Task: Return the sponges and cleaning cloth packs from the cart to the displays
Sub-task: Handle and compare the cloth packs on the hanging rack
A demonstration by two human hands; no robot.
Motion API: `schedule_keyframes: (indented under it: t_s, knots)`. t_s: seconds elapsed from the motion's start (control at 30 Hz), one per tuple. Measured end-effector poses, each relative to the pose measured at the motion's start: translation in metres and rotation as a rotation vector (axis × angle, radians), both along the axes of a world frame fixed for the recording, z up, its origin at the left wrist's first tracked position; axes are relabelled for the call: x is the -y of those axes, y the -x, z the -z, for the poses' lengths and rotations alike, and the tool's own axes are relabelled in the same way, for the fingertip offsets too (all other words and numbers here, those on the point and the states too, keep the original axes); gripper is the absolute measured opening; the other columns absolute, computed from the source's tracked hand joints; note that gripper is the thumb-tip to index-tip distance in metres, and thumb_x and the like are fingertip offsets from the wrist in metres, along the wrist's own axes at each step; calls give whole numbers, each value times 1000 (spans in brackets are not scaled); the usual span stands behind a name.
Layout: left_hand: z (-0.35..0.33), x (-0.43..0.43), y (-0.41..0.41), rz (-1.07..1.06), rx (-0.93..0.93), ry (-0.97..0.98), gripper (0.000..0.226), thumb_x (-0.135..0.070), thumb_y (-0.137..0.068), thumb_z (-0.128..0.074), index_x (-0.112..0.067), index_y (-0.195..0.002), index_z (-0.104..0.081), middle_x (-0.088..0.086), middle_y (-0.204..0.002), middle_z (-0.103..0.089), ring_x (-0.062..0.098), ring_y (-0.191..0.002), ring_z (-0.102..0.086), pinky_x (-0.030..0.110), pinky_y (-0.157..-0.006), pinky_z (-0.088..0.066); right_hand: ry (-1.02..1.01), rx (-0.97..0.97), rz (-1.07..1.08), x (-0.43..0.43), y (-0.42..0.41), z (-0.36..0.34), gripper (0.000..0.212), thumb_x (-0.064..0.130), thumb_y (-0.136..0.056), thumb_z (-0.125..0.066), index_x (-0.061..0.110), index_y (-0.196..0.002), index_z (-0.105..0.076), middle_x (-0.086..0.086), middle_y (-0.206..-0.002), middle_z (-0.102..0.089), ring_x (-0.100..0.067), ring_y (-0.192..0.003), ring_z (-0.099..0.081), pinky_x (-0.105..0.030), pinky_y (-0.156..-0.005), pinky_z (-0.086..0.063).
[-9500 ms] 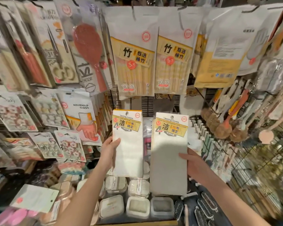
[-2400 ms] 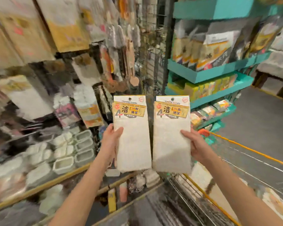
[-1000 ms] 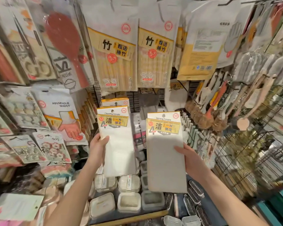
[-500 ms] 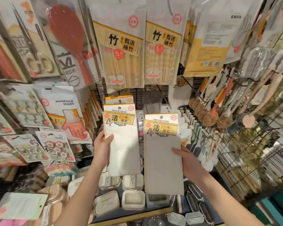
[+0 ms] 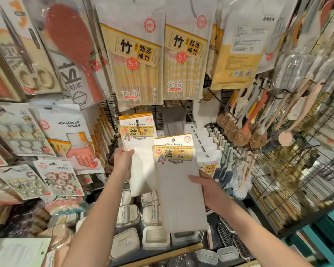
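While gripped edgewise, both cloth packs (image 5: 178, 182) stand upright.

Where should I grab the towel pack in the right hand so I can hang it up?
Pinch the cleaning towels pack by its long side edge, low down, from the right, as the right hand does. It is flat and upright, and that leaves the hang hole at the top free.

Warm, even shop light over the display, glare on the glossy hanging packs (image 5: 137, 60), a soft shadow across the nearer cleaning towel pack (image 5: 178, 182), centre sharp, while the wide lens bends and smears both side edges.
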State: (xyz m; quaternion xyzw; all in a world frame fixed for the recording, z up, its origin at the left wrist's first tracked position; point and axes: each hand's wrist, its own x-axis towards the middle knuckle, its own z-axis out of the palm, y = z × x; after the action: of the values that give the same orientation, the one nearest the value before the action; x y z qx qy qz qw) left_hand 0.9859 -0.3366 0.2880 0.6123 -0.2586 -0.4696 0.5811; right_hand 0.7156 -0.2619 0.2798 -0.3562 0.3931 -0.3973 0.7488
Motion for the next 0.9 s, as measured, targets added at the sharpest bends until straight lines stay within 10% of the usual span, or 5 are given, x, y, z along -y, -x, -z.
schedule_keyframes:
  t_s: [0.27,0.9]
  knots:
    - [5,-11,-26,-46,12,12,37,-15,-89,-58,-10,-124,-49,6,-117,-59,14,-100,-57,33,-87,-46,-1,-60,-32,24,-42,-5,38,8,-82,-65,11,-119,-61,-13,-111,-69,-29,-97,-67,-40,-79,-55]
    - [-15,-61,-58,-115,-110,173,15,-4,-96,-47,-13,-95,-58,7,-91,-68,17,-84,-66,26,-79,-52,-61,-84,40,71,-124,14,21,19,-89,-63,10,-108,-63,-11,-100,-66,-27,-90,-63,-41,-82,-52]
